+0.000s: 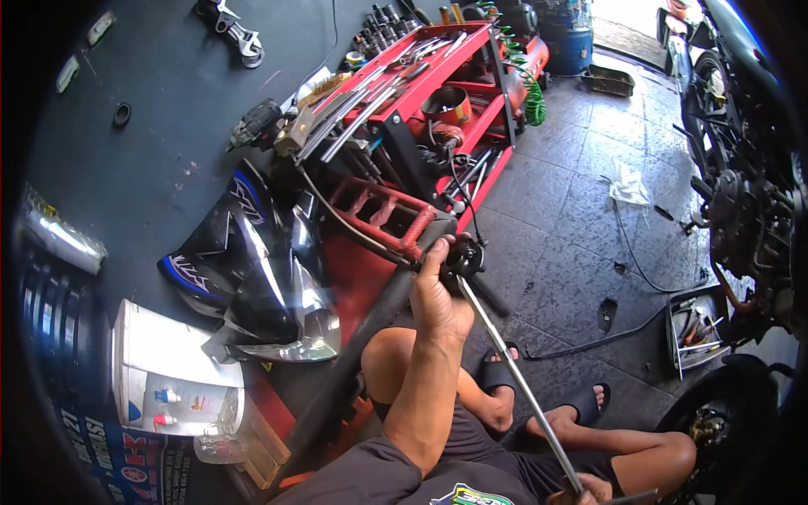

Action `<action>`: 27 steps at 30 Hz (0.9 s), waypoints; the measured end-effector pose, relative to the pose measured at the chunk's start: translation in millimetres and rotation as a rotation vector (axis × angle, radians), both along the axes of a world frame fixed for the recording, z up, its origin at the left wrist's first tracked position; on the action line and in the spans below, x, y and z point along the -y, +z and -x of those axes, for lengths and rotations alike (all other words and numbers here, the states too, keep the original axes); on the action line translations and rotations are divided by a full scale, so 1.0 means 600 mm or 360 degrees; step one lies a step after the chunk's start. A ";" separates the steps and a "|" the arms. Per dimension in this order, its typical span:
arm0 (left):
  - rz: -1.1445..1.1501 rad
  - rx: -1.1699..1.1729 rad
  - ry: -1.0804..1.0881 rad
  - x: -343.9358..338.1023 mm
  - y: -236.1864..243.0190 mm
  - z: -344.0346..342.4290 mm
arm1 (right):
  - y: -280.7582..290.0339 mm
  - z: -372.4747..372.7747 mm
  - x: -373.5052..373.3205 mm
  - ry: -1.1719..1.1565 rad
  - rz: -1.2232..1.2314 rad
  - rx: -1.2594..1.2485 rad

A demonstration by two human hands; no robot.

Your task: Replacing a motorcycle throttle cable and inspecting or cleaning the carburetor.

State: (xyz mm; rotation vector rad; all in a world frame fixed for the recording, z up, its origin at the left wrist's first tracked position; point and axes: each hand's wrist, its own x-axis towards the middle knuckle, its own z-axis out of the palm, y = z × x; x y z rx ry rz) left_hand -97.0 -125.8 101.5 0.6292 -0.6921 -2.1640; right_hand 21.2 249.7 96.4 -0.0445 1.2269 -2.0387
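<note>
My left hand (439,301) is closed round a dark metal part (463,255), its thumb lying on top and its fingers mostly hidden. One end of a long steel rod (518,374) meets this part, and the rod slants down to the right. At its lower end, near the bottom edge of the picture, my right hand (592,490) is wrapped round the rod. A dark bar sticks out beside that hand, so the rod looks like a T-handle wrench. Just beyond my left hand lies a red metal frame (383,217), with a thick black tube (362,345) running alongside.
A red tool cart (501,126) full of hand tools stands ahead. Black fairing panels (257,278) and a white water dispenser (181,345) are at left. On the right are a motorcycle (741,210), a tool tray (673,332) and a tyre (724,404).
</note>
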 end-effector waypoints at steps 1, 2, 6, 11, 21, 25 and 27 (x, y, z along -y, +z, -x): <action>0.0105 -0.0055 -0.0003 0.005 0.000 -0.001 | 0.003 -0.003 -0.001 0.0009 0.0004 0.0001; 0.0140 -0.0027 0.0002 0.010 0.000 0.001 | 0.006 -0.004 0.000 0.0016 -0.0011 0.0019; -0.0027 -0.0062 0.0050 0.019 -0.004 0.000 | 0.022 -0.007 0.008 0.0037 -0.0089 0.0101; -0.0138 -0.0163 0.0221 0.025 -0.005 -0.005 | 0.030 -0.013 0.028 0.0041 -0.0120 0.0115; -0.0029 -0.0225 0.0216 0.014 0.011 -0.011 | 0.016 -0.017 0.032 0.0078 -0.0069 0.0152; -0.0015 -0.0336 0.0110 0.013 0.011 -0.011 | 0.015 -0.017 0.029 0.0083 -0.0055 0.0146; -0.0026 -0.0322 0.0117 0.012 0.010 -0.011 | 0.016 -0.017 0.028 0.0077 -0.0061 0.0158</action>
